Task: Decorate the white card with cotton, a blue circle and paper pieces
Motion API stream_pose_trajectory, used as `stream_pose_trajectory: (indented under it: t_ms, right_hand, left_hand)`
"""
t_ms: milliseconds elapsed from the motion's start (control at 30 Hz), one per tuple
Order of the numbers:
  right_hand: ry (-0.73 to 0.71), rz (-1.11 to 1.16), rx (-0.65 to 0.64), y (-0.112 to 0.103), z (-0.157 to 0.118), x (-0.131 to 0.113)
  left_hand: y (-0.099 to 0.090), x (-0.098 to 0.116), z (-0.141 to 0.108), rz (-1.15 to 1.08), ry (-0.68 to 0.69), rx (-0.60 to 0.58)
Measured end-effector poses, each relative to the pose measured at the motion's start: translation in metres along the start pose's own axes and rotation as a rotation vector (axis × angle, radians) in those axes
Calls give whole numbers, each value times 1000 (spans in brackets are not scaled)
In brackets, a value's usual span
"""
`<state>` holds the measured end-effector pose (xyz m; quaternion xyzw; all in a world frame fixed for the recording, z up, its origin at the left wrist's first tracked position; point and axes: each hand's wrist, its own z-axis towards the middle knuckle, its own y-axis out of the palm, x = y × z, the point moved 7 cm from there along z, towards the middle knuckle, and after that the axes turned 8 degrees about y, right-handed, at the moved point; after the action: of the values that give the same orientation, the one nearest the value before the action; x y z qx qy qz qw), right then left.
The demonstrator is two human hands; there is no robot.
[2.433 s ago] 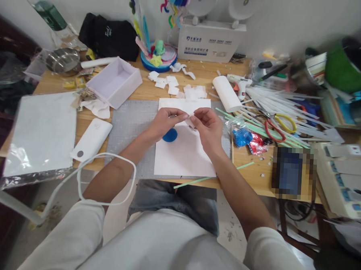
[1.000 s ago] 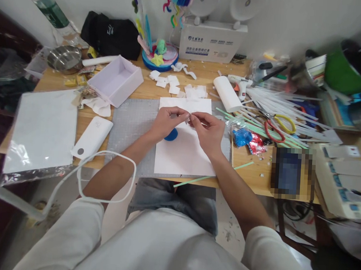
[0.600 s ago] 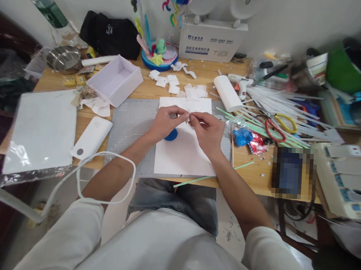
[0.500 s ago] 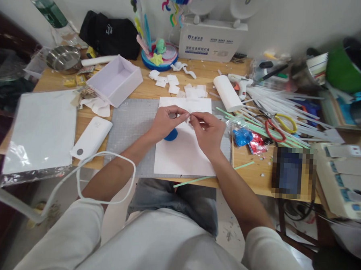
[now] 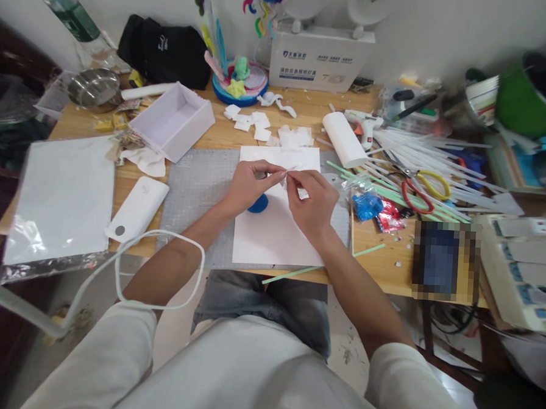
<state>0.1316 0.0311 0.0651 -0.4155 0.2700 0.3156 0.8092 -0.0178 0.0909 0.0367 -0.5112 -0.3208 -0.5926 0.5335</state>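
My left hand (image 5: 250, 184) and my right hand (image 5: 315, 199) meet fingertip to fingertip above a white paper sheet (image 5: 275, 241). Both pinch a small white piece of paper (image 5: 283, 182), mostly hidden by the fingers. A blue disc (image 5: 258, 204) lies on the sheet just below my left hand, partly covered by it. Under the sheet is a grey cutting mat (image 5: 201, 182). Several thin white paper squares (image 5: 260, 133) are scattered beyond the sheet's far edge.
A lilac box (image 5: 171, 126) and a white power bank (image 5: 138, 208) with a looped cable are on the left. To the right lie a white roll (image 5: 345, 140), a glue gun (image 5: 365, 125), scissors (image 5: 420, 191) and many white and green strips (image 5: 413, 151). A colourful round craft piece (image 5: 240, 91) stands behind.
The fingers of my right hand have shifted slightly at the pinch, and more white shows behind them. My left hand stays nearly still.
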Motion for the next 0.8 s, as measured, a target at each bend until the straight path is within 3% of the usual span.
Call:
stream_pose_trajectory:
  t_ms: [800]
  right_hand:
    - [111,63,-46,1,2,2]
  left_hand:
    - [1,-6,-1,-21,-48,30]
